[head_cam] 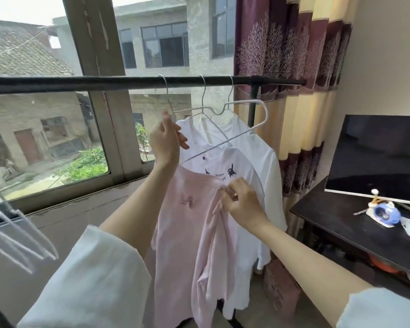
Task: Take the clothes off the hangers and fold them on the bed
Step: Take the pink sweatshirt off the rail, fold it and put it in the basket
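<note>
A pale pink T-shirt (187, 237) with a dark mark on its chest hangs low in front of me, slipped down off a white wire hanger (225, 119). My left hand (166, 140) grips that hanger's left end near the black rail (81, 83). My right hand (242, 202) pinches the pink shirt's fabric at the collar. Behind it hang a white T-shirt with small dark prints (237, 171) and another white shirt (265, 157), each on its own wire hanger hooked on the rail.
Several bare white hangers (17, 235) hang at the lower left. A window sill (76, 200) runs behind the rail. Patterned curtains (294, 91) fall at the right, beside a dark table (346, 226) bearing a screen (376, 157) and a small blue toy (384, 214).
</note>
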{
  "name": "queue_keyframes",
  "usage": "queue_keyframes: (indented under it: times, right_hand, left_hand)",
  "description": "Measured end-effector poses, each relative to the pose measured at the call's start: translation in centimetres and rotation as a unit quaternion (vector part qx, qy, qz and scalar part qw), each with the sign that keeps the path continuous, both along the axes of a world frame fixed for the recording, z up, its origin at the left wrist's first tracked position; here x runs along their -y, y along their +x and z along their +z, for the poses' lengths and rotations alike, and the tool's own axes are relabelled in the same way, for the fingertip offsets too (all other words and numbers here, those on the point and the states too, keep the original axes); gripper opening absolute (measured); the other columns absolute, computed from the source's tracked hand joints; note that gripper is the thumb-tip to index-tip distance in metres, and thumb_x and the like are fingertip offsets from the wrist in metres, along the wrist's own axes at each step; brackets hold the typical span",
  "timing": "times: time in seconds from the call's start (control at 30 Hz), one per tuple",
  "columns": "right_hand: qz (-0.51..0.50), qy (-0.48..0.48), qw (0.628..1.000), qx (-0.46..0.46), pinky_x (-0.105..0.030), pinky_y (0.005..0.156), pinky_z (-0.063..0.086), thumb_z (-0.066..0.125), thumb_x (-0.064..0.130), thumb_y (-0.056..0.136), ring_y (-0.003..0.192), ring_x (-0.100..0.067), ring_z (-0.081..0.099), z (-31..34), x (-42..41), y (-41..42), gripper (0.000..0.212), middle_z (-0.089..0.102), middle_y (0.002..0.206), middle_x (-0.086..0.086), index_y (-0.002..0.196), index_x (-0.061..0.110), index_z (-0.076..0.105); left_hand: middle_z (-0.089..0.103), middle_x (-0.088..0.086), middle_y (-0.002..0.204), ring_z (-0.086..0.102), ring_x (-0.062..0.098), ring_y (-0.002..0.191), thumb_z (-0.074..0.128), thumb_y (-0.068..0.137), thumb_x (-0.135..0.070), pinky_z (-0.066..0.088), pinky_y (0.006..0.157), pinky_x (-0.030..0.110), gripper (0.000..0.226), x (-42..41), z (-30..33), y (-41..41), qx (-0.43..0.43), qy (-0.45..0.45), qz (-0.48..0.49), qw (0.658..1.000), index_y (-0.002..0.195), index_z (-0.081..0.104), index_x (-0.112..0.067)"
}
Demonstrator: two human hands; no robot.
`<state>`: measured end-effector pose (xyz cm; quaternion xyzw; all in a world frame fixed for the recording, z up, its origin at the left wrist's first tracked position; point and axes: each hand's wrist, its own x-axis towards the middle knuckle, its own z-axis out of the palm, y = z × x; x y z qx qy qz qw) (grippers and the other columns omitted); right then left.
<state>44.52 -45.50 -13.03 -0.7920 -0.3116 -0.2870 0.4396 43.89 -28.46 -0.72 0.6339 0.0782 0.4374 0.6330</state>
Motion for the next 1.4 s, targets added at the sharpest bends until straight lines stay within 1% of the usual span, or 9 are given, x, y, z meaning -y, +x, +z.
queue_keyframes:
  times: [0.1,0.23,0.47,0.7,0.83,0.97,1.1,1.3,1.4]
  right_hand:
    - [0.006,0.017,1.0,-0.013,-0.03,0.068,0.043,0.059,0.005,0.089,0.067,-0.003,0.044,-0.1,-0.1,0.0,0.046,0.038,0.072,0.013,0.064,0.034,0.033]
    - [-0.005,0.041,0.999,-0.036,-0.013,0.068,0.039,0.056,0.005,0.09,0.072,0.001,0.046,0.4,-0.4,0.1,0.04,0.043,0.073,0.01,0.063,0.029,0.038]
    - [0.007,0.054,0.997,-0.055,-0.01,0.069,0.04,0.053,0.007,0.092,0.08,-0.004,0.05,0.6,0.1,0.1,0.033,0.056,0.066,-0.007,0.064,0.022,0.044]
    - [0.04,0.071,0.992,-0.093,-0.005,0.064,0.039,0.056,0.005,0.091,0.072,0.005,0.049,-0.8,0.0,-1.5,0.039,0.046,0.074,0.003,0.065,0.03,0.041]
    - [0.075,0.061,0.985,-0.14,-0.011,0.064,0.041,0.056,0.012,0.093,0.072,-0.006,0.051,-1.6,0.0,-2.0,0.031,0.047,0.076,0.006,0.069,0.027,0.045]
    - [0.097,0.065,0.979,-0.166,-0.009,0.065,0.04,0.056,0.014,0.093,0.076,-0.007,0.053,-2.0,-0.3,-2.1,0.028,0.048,0.078,0.007,0.07,0.027,0.046]
    - [0.135,0.039,0.974,-0.18,-0.014,0.067,0.042,0.056,0.017,0.094,0.077,-0.014,0.054,-2.4,-1.7,-2.8,0.022,0.05,0.081,0.002,0.072,0.02,0.05]
    - [0.22,-0.056,0.931,-0.287,-0.022,0.067,0.042,0.06,0.02,0.091,0.073,-0.018,0.052,-5.2,-2.9,-4.6,0.021,0.054,0.076,0.002,0.07,0.02,0.054]
    - [0.32,-0.229,0.838,-0.378,-0.024,0.069,0.042,0.061,0.037,0.088,0.068,-0.014,0.052,-6.3,-3.1,-5.8,0.031,0.055,0.068,0.002,0.062,0.019,0.061]
  left_hand:
    - [0.063,0.004,0.093,0.061,0.025,0.093,0.041,0.093,-0.033,0.046,0.082,0.035,0.026,-3.1,-3.9,0.5,-0.113,0.058,0.119,0.985,0.095,0.056,-0.011]
    - [0.041,0.009,0.142,0.043,0.024,0.128,0.056,0.092,-0.037,0.036,0.107,0.039,0.061,-5.6,-8.3,2.1,-0.237,0.066,-0.095,0.965,0.142,0.034,-0.011]
    - [0.059,0.001,0.083,0.052,0.015,0.082,0.04,0.098,-0.017,0.038,0.074,0.029,0.023,-4.2,-9.8,3.4,-0.176,0.113,-0.067,0.976,0.085,0.058,-0.017]
    - [0.06,-0.007,0.089,0.059,0.014,0.091,0.064,0.081,-0.019,0.04,0.101,0.032,0.005,-7.5,-9.8,2.6,-0.198,-0.366,-0.302,0.858,0.079,0.068,-0.018]
    - [0.065,-0.008,0.085,0.063,0.011,0.079,0.092,0.051,-0.024,0.051,0.086,0.029,0.059,-8.7,-11.4,-0.1,-0.206,-0.348,-0.351,0.845,0.105,0.067,-0.025]
    - [0.07,-0.001,0.084,0.067,0.013,0.079,0.067,0.078,-0.052,0.055,0.074,0.029,0.04,-7.9,-10.8,-2.1,-0.203,-0.33,-0.279,0.879,0.09,0.075,-0.016]
    - [0.046,-0.006,0.037,0.046,0.012,0.039,0.047,0.086,-0.018,0.035,0.047,0.019,0.031,-8.2,-10.2,-2.3,-0.205,-0.503,-0.048,0.839,0.054,0.045,-0.021]
    - [0.049,-0.001,0.058,0.045,0.012,0.051,0.049,0.093,-0.015,0.034,0.047,0.021,0.022,-7.2,-14.2,-6.5,-0.222,-0.236,0.048,0.945,0.071,0.05,-0.017]
    - [0.053,0.003,0.07,0.047,0.014,0.058,0.046,0.093,-0.017,0.032,0.053,0.024,0.015,-7.0,-17.5,-12.7,-0.248,-0.129,0.001,0.96,0.08,0.052,-0.019]
